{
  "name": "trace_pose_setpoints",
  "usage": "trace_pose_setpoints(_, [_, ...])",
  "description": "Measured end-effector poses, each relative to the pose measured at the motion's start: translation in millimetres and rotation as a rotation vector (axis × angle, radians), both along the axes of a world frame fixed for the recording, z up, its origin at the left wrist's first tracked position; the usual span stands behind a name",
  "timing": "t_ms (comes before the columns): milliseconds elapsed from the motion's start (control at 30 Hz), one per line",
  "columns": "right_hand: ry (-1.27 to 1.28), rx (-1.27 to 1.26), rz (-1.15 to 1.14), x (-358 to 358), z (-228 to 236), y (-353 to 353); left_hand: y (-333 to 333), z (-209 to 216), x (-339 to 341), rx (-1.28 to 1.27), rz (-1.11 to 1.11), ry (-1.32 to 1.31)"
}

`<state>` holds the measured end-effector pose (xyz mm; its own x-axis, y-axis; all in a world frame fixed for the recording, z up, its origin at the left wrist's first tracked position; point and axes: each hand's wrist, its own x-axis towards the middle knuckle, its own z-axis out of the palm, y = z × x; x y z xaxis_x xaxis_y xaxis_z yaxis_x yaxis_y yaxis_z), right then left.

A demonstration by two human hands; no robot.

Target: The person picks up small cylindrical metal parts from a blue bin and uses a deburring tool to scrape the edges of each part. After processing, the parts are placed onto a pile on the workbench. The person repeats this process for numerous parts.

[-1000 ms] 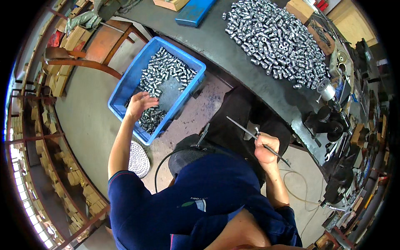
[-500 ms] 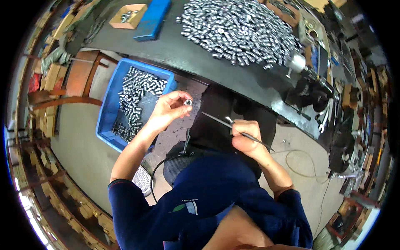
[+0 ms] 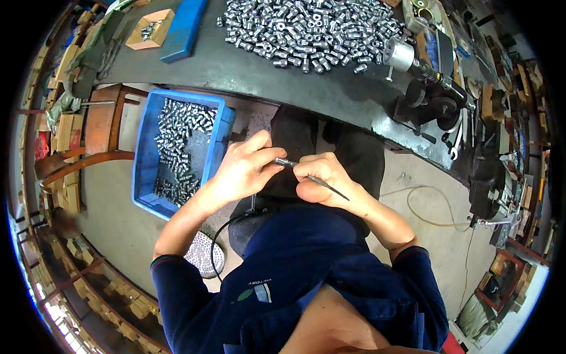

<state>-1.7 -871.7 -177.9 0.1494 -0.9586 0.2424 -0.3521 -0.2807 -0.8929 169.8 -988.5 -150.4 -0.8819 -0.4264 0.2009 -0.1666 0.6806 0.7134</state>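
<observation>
In front of my lap the two hands meet. My left hand is closed, its fingertips pinching a small shiny metal fitting. My right hand grips a slim dark pointed rod; its tail sticks out toward my right wrist. The rod's front end meets the fitting's open end; whether it sits inside is hidden by the fingers. Left of my left hand stands a blue plastic bin holding many similar metal fittings.
On the dark workbench ahead lies a large heap of metal fittings. A small wooden tray and a blue bar-shaped box are at its left. A bench machine stands right, beside a wrench. A wooden chair is behind the bin.
My hands were apart and have come together; the right hand moved left, bringing the rod to the fitting. The left hand turned and moved slightly right. The view has shifted a little.
</observation>
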Motion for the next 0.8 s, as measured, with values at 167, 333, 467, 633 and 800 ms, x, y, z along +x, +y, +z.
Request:
trace_pose_setpoints(167, [-0.038,-0.062,-0.025,0,-1,-2,-3,5,-7,0.020,-0.016,-0.001])
trace_pose_setpoints(333, [-0.052,-0.075,-0.038,0,-5,-1,-18,3,-8,0.296,-0.089,-0.038])
trace_pose_setpoints(467, [0.053,-0.093,-0.063,-3,-4,1,-17,-2,-11,0.491,-0.010,0.047])
trace_pose_setpoints(633, [-0.008,-0.070,-0.094,-2,-3,1,-7,-7,-12,0.912,0.032,-0.046])
trace_pose_setpoints(800, [-0.271,0.085,-0.063,-3,-2,1,-15,-10,-8,0.949,0.010,-0.017])
